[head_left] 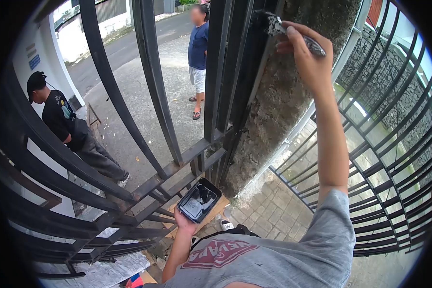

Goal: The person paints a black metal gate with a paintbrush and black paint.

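Note:
My right hand [305, 48] is raised at the top, its fingers closed round the handle of a paintbrush [316, 47]. The brush's bristles, smeared with black and whitish paint, touch or nearly touch the dark metal gate post [249, 62] beside the rough wall. Lower down, my left hand [186, 221] grips a black plastic tray [215, 199] from its near side, partly hidden beneath it. Dark, shiny paint lies in the tray, with a greyish patch on its bottom.
Black gate bars [153, 86] with crossrails [187, 156] stand in front and to the left. A rough concrete pillar [278, 110] adjoins them; another barred gate [379, 144] stands right. Beyond the bars, one person [198, 53] stands in the road and another [62, 115] is at left.

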`<control>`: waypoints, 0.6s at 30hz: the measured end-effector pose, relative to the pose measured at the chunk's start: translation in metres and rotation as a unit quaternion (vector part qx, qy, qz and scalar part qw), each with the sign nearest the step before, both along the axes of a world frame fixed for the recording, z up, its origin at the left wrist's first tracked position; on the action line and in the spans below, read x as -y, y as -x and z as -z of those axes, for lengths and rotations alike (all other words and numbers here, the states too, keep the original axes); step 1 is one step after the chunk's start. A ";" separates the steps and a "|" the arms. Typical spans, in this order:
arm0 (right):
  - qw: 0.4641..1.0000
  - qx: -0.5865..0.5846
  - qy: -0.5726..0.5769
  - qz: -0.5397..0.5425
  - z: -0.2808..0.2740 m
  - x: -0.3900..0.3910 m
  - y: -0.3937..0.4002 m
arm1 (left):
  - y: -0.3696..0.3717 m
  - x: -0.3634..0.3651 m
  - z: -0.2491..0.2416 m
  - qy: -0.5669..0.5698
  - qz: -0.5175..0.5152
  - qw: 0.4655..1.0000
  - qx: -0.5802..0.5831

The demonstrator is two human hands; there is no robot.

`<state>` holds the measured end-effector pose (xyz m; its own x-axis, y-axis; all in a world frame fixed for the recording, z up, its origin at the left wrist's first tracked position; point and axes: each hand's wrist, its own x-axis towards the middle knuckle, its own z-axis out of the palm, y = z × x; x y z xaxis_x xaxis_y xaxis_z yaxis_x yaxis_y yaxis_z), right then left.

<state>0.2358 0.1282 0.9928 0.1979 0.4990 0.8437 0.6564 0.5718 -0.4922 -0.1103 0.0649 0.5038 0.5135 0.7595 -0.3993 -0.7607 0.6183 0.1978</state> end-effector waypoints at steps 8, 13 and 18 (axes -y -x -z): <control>0.992 0.108 0.046 0.054 0.071 0.008 -0.006 | 0.005 0.007 0.002 -0.010 0.012 1.000 0.010; 0.963 0.213 0.166 0.023 0.121 0.011 -0.007 | 0.010 0.010 -0.002 -0.011 0.010 0.999 0.035; 0.993 0.096 0.015 0.069 0.009 0.013 0.001 | 0.009 0.008 0.000 -0.010 -0.002 1.000 0.021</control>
